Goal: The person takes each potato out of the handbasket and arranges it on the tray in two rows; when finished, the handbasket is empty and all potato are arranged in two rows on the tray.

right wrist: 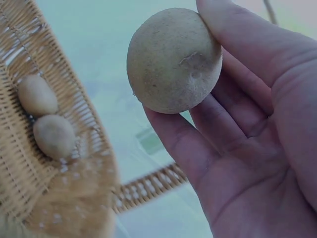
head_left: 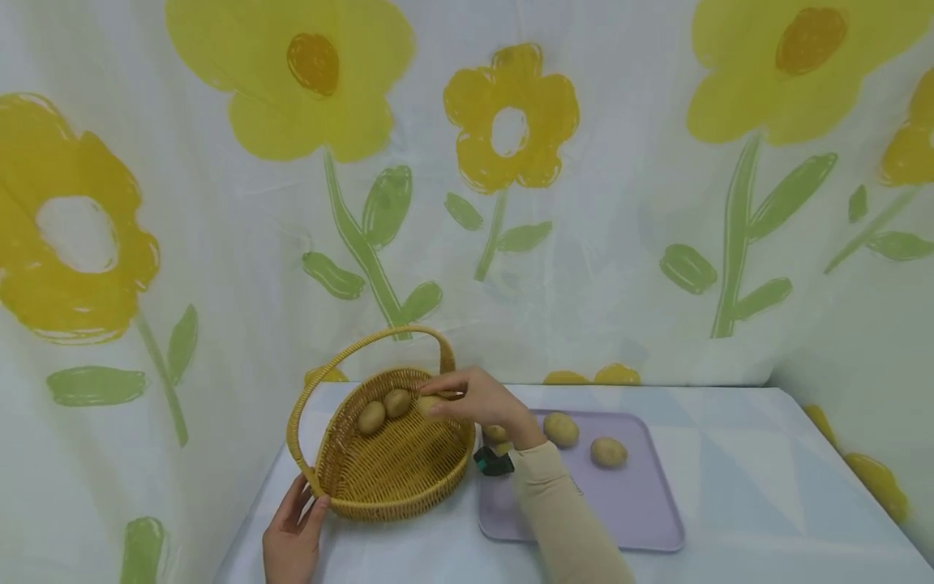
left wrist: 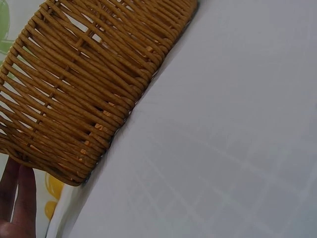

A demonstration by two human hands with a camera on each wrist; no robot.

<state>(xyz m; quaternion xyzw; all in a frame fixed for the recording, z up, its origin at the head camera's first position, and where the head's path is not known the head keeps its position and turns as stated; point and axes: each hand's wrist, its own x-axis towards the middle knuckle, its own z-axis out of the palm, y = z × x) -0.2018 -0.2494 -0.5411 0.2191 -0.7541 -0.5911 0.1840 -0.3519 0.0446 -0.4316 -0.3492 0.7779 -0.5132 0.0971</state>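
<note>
A wicker basket [head_left: 394,509] with a tall handle stands on the table, with two potatoes [head_left: 371,418] at its back left inside. My right hand [head_left: 477,403] is over the basket's right side and pinches a potato [right wrist: 173,62] between thumb and fingers; the right wrist view shows it whole. At the basket's front left, my left hand [head_left: 293,531] grips the rim near the foot of the handle. In the left wrist view its fingers [left wrist: 25,193] touch the woven wall, and their far ends are partly hidden.
To the right lies a purple tray [head_left: 627,527] carrying several potatoes [head_left: 609,453], some partly hidden behind the right wrist. A dark wrist device [head_left: 494,461] sits at that wrist. A flower-patterned curtain [head_left: 598,243] hangs behind the table.
</note>
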